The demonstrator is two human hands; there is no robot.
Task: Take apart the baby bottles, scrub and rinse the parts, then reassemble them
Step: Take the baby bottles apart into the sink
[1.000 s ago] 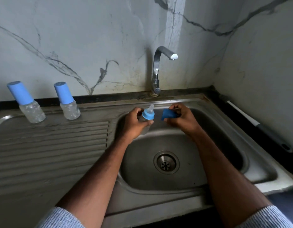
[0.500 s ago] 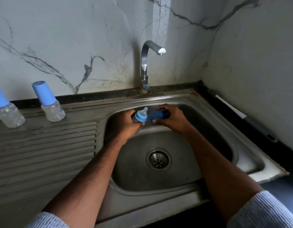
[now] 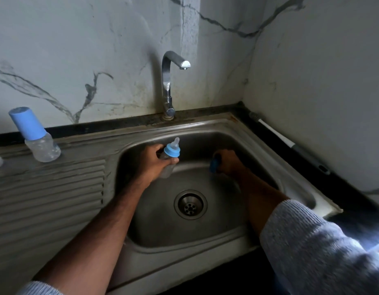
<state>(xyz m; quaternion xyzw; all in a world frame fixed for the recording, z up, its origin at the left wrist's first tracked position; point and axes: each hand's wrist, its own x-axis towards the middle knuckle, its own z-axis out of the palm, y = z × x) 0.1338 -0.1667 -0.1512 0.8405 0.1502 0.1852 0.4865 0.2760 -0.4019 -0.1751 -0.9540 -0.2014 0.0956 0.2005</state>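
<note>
At frame centre the left hand [image 3: 151,159] grips the bottle [image 3: 167,160] (teat up-right), while the right hand [image 3: 229,161], well apart, pinches its blue cap [image 3: 214,167].

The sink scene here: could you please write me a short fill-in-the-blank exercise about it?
1. The left hand holds a baby bottle whose cap is ____.
2. The right hand grips the blue cap over the ____.
3. The capped bottle stands on the ____.
4. From the tap ____ water runs.

Missing words: off; sink basin; drainboard; no
</note>
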